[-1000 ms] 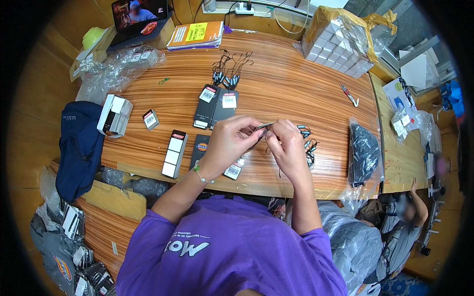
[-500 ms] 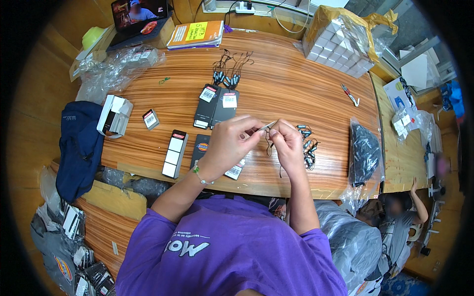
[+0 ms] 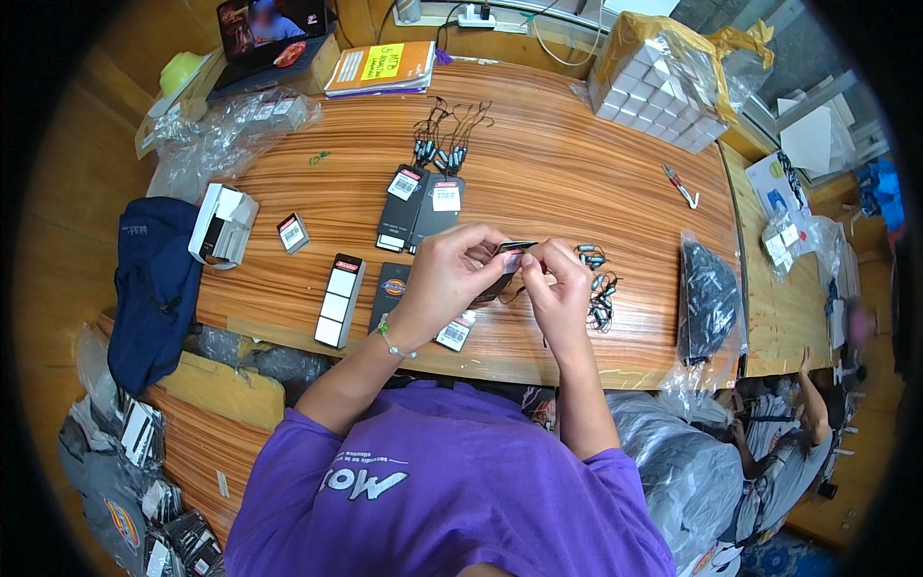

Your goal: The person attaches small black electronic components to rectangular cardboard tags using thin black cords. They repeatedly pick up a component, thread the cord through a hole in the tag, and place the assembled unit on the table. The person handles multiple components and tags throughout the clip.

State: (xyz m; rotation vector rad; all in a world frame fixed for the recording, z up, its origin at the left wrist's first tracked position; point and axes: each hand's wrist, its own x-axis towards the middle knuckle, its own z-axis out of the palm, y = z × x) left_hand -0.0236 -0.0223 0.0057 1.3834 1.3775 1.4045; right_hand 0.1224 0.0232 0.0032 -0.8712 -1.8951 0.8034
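Both hands meet above the near middle of the table at a dark hang tag (image 3: pixel 494 285), tilted and partly hidden by fingers. My left hand (image 3: pixel 437 288) is closed, pinching the tag between thumb and fingers. Thumb and forefinger of my right hand (image 3: pixel 560 288) press together at the tag's upper edge; a thin dark cord hangs near them. Right of the hands lies a pile of black cords with light blue pieces (image 3: pixel 603 288). Beneath my left wrist are a dark tag stack (image 3: pixel 392 287) and a white barcode label (image 3: pixel 456 332). Farther off, finished-looking dark cards (image 3: pixel 437 213) have corded ends fanned out.
Left stand a tall block of labels (image 3: pixel 338 300), a small label stack (image 3: pixel 293 233) and an open white box (image 3: pixel 226 227). Right lie a bag of black cords (image 3: pixel 710 298) and red-handled snips (image 3: pixel 682 186). Wrapped white boxes (image 3: pixel 659 87) stand far right; a co-worker (image 3: pixel 784 471) sits lower right.
The tag between my hands has tipped, so more of its dark face shows. My right hand has shifted slightly, fingers closer over its edge. The co-worker at lower right has leaned.
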